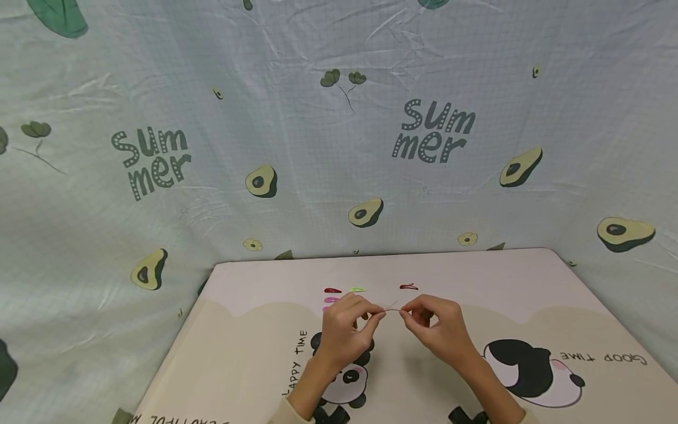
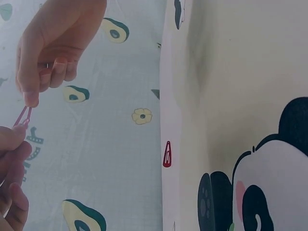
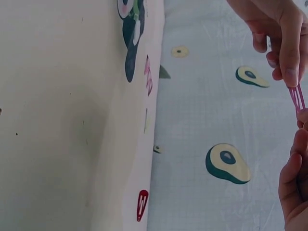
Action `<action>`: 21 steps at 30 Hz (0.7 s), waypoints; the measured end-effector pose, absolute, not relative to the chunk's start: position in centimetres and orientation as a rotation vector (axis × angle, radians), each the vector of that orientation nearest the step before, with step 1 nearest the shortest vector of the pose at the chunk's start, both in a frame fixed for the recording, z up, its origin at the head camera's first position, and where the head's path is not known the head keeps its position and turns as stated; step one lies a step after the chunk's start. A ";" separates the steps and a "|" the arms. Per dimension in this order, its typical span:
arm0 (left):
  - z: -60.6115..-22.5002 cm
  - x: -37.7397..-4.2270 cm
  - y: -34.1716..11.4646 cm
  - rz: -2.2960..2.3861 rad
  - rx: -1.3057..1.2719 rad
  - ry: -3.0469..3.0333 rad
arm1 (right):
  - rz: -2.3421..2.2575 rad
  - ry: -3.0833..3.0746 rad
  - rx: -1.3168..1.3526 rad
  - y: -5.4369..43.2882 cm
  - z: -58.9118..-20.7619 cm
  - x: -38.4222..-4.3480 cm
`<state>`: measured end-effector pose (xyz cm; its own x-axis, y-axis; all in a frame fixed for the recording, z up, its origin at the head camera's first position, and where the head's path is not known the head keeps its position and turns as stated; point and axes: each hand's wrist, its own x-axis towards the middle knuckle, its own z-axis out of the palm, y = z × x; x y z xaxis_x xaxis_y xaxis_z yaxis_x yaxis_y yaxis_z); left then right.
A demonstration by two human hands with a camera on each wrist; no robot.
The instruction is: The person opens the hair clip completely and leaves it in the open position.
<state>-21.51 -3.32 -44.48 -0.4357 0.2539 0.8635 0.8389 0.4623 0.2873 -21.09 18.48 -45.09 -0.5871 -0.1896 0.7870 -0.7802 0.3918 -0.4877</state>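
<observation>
A thin pink snap hair clip (image 1: pixel 392 310) spans the gap between the two hands above the table, its two arms spread apart in the left wrist view. My left hand (image 1: pixel 346 330) pinches one end between thumb and fingertips. At the other end, the thumb and index finger of my right hand (image 1: pixel 436 330) pinch the clip. Seen from the right wrist, the pink clip (image 3: pixel 297 97) lies between the left hand (image 3: pixel 284 41) above and the right hand (image 3: pixel 294 185) below. The fingertips cover both its ends.
Behind the hands, a dark red hair clip (image 1: pixel 408 287) lies alone on the table (image 1: pixel 254 353). To its left lie a red clip (image 1: pixel 332 290), a green clip (image 1: pixel 358 289) and pink clips (image 1: pixel 331 300), partly behind the left hand. A printed curtain (image 1: pixel 318 135) hangs beyond the table's far edge.
</observation>
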 end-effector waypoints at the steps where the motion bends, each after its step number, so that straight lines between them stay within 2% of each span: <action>1: -44.5 -21.5 -3.3 -0.951 -0.911 -1.931 | 1.185 -2.005 0.831 18.4 -45.1 -21.1; 21: -44.3 -21.5 -3.6 -0.947 -0.924 -1.941 | 1.210 -2.054 0.826 18.2 -44.7 -20.8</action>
<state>-21.47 -3.55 -44.29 -0.4384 0.2664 0.8584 0.8404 0.4601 0.2864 -20.79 18.21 -44.72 -0.6203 -0.2053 0.7570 -0.7616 0.3883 -0.5188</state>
